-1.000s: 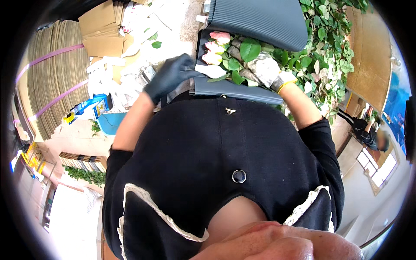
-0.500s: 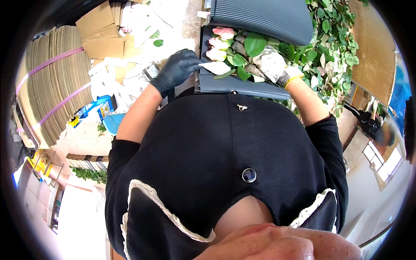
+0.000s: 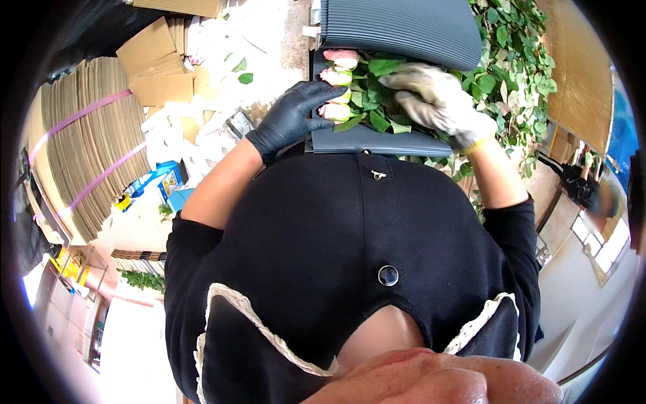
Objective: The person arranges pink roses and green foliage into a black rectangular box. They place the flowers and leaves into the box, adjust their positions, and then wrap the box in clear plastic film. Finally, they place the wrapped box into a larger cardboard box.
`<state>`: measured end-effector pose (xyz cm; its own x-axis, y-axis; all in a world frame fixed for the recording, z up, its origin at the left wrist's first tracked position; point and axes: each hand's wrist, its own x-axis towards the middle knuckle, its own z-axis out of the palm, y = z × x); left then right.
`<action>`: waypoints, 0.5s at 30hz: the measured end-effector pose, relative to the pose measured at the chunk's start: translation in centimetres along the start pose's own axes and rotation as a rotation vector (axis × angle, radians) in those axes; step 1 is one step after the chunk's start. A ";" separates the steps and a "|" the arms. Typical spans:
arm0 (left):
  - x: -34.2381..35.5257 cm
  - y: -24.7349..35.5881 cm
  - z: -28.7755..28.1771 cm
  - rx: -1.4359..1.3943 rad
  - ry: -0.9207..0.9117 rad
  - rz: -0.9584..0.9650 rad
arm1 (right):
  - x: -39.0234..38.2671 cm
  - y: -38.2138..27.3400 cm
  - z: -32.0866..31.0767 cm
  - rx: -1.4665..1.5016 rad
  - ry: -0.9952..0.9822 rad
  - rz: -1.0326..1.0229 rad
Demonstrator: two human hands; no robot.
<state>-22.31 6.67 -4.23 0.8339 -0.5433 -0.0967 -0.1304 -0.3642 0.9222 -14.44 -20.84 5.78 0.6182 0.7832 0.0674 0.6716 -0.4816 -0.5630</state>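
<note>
Several pink and pale yellow-green roses lie side by side with their heads to the left. Their leafy stems rest on a dark grey ribbed surface. My left hand, in a black glove, reaches in from the left. Its index finger and thumb are apart, straddling the nearest rose head and touching the blooms. Over the stems hovers my right hand in a soiled white glove, its fingers loosely bent and apart, with nothing visible in them. Part of the stems is hidden beneath it.
A curved dark ribbed cover rises just beyond the roses. Leafy rose stems are heaped to the right. Strapped cardboard stacks stand at left, near loose cardboard. A person is at far right.
My right hand has opened off the stems and shifted right. The white flat piece at my left fingers is gone from view; my left hand now has its fingers at the rose heads.
</note>
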 end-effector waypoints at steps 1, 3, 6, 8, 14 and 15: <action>0.0 -0.5 0.2 0.101 0.014 0.037 | 0.1 -0.9 -1.1 0.023 0.035 -0.003; 0.8 -1.5 0.7 0.160 0.049 0.155 | 0.9 -3.0 -3.3 0.048 0.071 -0.036; 1.4 -2.1 1.4 0.192 0.095 0.223 | 2.4 -3.0 -1.8 -0.115 -0.158 -0.048; 1.7 -3.0 2.0 0.147 0.100 0.219 | 3.1 -1.8 0.9 -0.256 -0.184 0.028; 2.5 -1.4 1.1 0.436 0.027 0.201 | 3.8 0.3 4.0 -0.200 -0.353 0.293; 2.6 -1.2 1.3 0.497 0.027 0.189 | 3.9 0.6 4.0 -0.185 -0.329 0.283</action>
<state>-20.67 4.75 -6.10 0.7842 -0.6166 0.0694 -0.5123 -0.5802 0.6331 -13.21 -16.49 2.42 0.6450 0.6799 -0.3490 0.5754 -0.7326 -0.3637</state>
